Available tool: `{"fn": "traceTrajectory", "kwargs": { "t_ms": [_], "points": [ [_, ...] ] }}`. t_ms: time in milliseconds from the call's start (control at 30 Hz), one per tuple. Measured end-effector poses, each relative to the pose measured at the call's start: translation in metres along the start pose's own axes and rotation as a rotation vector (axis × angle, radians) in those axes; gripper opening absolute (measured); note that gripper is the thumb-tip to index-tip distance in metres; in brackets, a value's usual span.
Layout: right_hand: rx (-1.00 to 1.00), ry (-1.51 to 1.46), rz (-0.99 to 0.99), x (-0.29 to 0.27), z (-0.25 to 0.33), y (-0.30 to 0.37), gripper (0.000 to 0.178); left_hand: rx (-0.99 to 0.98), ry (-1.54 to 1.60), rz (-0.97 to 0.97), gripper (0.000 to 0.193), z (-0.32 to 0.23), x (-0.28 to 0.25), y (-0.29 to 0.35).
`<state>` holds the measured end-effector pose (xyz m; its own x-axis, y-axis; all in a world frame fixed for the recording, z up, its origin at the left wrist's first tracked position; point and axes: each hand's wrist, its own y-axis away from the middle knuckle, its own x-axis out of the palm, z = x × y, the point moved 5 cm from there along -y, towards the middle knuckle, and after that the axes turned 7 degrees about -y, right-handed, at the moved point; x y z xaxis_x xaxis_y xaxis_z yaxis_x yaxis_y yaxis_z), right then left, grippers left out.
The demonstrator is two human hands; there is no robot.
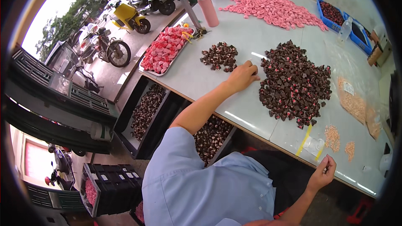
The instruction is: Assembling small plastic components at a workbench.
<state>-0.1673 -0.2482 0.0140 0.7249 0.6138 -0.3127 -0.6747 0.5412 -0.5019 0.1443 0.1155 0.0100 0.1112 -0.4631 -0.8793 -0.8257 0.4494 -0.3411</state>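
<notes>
Tabletop (pixel 247 104): pale, hard, looks smooth, runs across the centre and right of the frame. Loose pieces will probably skid on it.

Large dark heap (pixel 293 83), right of centre: loose small dark brown pieces with pink or pale centres. Shifts as a mass if pushed, likely slumps at the rim. Best taken from its loose edge, not the middle.

Pink heap (pixel 272 10), top of frame: small pink pieces spread wide and low, well apart from both hands.

Clear bag (pixel 351 100), right side: thin, limp film over beige bits. Would sag if lifted; gather it above the fill.

Small dark heap (pixel 218 56), upper centre: same kind of pieces, thin layer, easy to pick from.

Left hand (pixel 244 76), upper centre: between the two dark heaps, just beside the large one. Fingers bent, half closed, back of the hand up; fingertips partly hidden, can't tell if it has hold of a piece.

Right hand (pixel 323 173), lower right: over the near table edge, below the beige piles. Thumb and fingers drawn close, near a pinch; can't tell if a bit is in there.

Bigger beige pile (pixel 332 138), then smaller beige pile (pixel 350 151), lower right: tiny bits, likely light, dry, stiff, quick to scatter. Fingertip pinch, one at a time.

Single dark pieces: look light and rigid, edges may chip. Pinch lightly across the sides.
</notes>
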Motion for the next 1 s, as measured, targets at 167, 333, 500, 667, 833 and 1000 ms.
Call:
{"fn": "traceTrajectory", "kwargs": {
  "t_ms": [167,333,500,667,833,1000],
  "points": [
    [0.031,0.017,-0.010,-0.003,-0.025,-0.005,0.015,-0.051,0.084,-0.094,0.020,0.013,-0.012,0.000],
    [0.109,0.013,-0.061,-0.012,-0.047,-0.009,0.017,-0.320,0.564,-0.005,0.016,0.006,-0.035,0.010],
    [0.206,0.012,-0.110,-0.020,-0.063,-0.011,0.021,-0.257,0.991,0.377,0.020,-0.073,-0.038,0.027],
    [0.226,-0.051,-0.185,-0.051,-0.091,0.001,0.015,0.183,1.218,1.031,0.024,-0.179,0.012,0.042],
    [0.311,-0.026,-0.144,-0.024,-0.053,-0.018,0.008,0.219,1.069,1.195,0.027,-0.192,0.049,0.031],
    [0.306,-0.092,-0.084,-0.022,-0.050,-0.015,0.010,0.097,1.140,1.357,0.025,-0.190,0.075,0.036]
  ]
}}
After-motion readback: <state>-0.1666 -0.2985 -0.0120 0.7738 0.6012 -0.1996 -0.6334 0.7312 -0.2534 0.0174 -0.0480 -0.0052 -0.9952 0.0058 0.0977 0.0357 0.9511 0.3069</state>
